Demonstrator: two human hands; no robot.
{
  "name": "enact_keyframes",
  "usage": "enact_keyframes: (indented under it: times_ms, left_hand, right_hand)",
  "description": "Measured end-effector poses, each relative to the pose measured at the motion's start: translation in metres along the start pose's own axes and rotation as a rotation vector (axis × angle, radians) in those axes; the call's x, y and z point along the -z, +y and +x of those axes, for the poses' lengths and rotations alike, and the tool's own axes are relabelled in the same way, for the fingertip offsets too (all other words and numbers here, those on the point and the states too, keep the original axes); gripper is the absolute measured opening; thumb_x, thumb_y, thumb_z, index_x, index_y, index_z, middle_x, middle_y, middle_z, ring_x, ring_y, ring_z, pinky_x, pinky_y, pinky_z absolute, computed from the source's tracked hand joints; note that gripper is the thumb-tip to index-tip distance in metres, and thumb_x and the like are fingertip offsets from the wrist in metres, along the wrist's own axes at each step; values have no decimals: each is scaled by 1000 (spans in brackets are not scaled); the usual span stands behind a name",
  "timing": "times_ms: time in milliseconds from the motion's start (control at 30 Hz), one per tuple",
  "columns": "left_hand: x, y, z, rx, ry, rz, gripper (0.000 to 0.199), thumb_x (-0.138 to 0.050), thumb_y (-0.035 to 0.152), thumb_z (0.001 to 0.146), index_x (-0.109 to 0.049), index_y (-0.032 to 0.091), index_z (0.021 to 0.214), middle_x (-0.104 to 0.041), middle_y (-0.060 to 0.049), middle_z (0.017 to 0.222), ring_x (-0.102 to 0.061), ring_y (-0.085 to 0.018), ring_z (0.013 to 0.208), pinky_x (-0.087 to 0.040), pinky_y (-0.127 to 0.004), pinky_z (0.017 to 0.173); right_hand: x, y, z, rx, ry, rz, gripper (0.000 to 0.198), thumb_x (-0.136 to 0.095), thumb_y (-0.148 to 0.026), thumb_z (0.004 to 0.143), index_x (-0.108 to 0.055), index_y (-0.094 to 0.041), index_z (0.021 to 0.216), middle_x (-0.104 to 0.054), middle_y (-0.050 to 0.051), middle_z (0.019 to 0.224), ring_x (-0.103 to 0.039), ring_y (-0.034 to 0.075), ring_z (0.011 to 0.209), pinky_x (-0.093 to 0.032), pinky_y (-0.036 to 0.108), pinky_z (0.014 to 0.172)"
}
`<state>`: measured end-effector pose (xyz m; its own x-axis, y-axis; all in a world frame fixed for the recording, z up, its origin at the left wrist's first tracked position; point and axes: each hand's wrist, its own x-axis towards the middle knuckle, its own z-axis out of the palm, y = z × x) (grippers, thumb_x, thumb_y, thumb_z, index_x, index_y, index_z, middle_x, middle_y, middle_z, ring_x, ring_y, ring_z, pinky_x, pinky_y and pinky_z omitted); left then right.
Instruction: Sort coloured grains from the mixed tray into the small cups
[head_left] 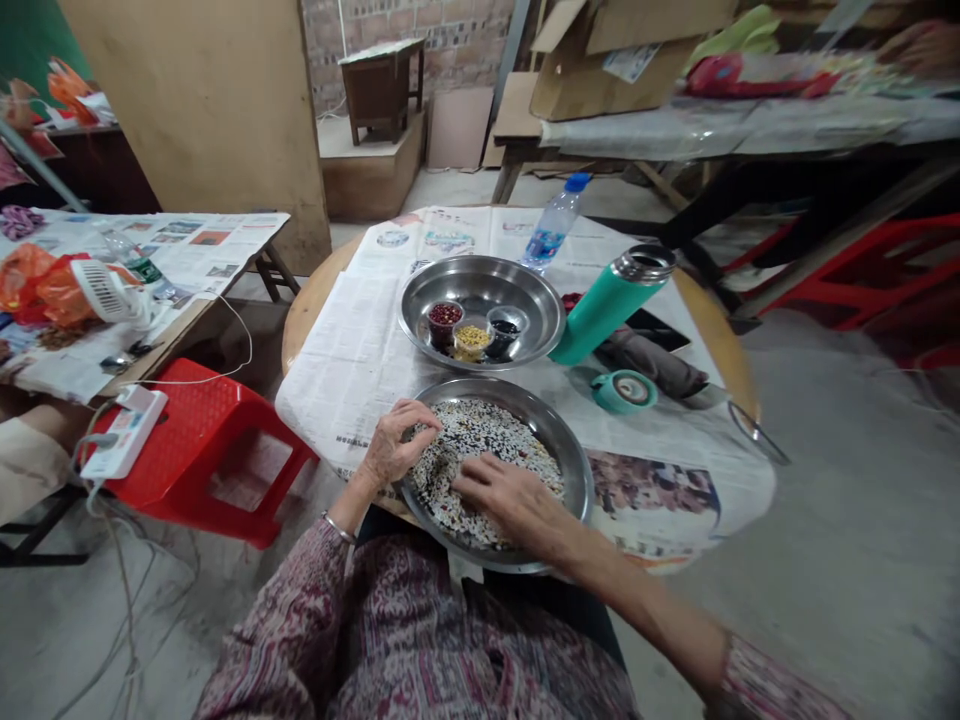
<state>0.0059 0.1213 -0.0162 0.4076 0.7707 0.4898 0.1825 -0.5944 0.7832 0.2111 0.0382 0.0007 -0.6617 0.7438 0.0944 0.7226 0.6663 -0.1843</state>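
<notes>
In front of me a steel basin (581, 490) holds a spread of mixed white and black grains or beans (495, 430) with a few yellow and red ones. My left hand (401, 440) hovers over its left rim, fingers curled and tips drawn together; anything between them is too small to see. Bent down into the mix, my right hand (510, 500) has its fingers closed together, with the tips partly hidden. Behind stands a second steel basin (480, 268) with three small clear cups: red beans (445, 318), yellow beans (472, 340) and black beans (505, 330).
Right of the basins are a green thermos (611, 305), its lid (624, 390), a grey folded umbrella (652, 362) and a water bottle (553, 225). Newspaper (337, 370) covers the round table. A red stool (202, 440) with a power strip (124, 435) stands left. Other people sit nearby.
</notes>
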Motion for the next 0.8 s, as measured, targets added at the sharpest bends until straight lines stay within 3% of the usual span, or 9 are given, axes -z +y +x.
enact_keyframes:
  times_ms: [167, 300, 433, 567, 700, 800]
  left_hand:
    - [0, 0, 0, 4, 6, -5, 12, -59, 17, 89, -69, 18, 83, -71, -5, 84, -63, -20, 89, -48, -39, 91]
    - [0, 0, 0, -5, 8, -14, 12, -59, 16, 89, -69, 18, 82, -71, -5, 84, -63, -20, 88, -48, -39, 91]
    - [0, 1, 0, -8, 4, -15, 11, -59, 15, 89, -69, 17, 84, -70, -6, 85, -62, -20, 90, -47, -38, 91]
    - [0, 0, 0, -2, 6, 0, 12, -59, 14, 88, -69, 17, 84, -70, -6, 85, -61, -20, 92, -48, -38, 90]
    - [0, -1, 0, -4, 2, 1, 12, -59, 15, 88, -69, 18, 84, -70, -6, 85, -62, -20, 90, -48, -38, 90]
    - [-1, -2, -1, -7, 5, -13, 11, -60, 15, 88, -70, 18, 85, -71, -6, 87, -62, -20, 92, -48, -38, 91]
  right_hand:
    - [-1, 48, 14, -294, 190, -39, 25, -46, -14, 94, -69, -21, 103, -68, 10, 104, -57, 25, 98, -50, 37, 82]
    - [-4, 52, 20, -480, 262, -35, 27, -49, -33, 97, -67, -20, 112, -67, 12, 111, -57, 28, 103, -50, 41, 88]
    - [-10, 20, 37, -391, 225, 58, 38, -61, -42, 90, -62, -18, 119, -62, 15, 118, -54, 32, 110, -51, 45, 88]
    - [-14, -8, 45, -171, 135, 210, 21, -63, -20, 87, -63, -20, 108, -62, 11, 115, -56, 25, 109, -50, 37, 89]
    - [-7, -8, 27, -106, -29, 203, 21, -54, -2, 83, -65, -20, 87, -63, 5, 91, -59, 17, 84, -46, 28, 71]
    - [7, 3, 0, -114, -35, 165, 22, -54, -2, 82, -64, -21, 82, -64, 5, 89, -59, 18, 85, -43, 28, 68]
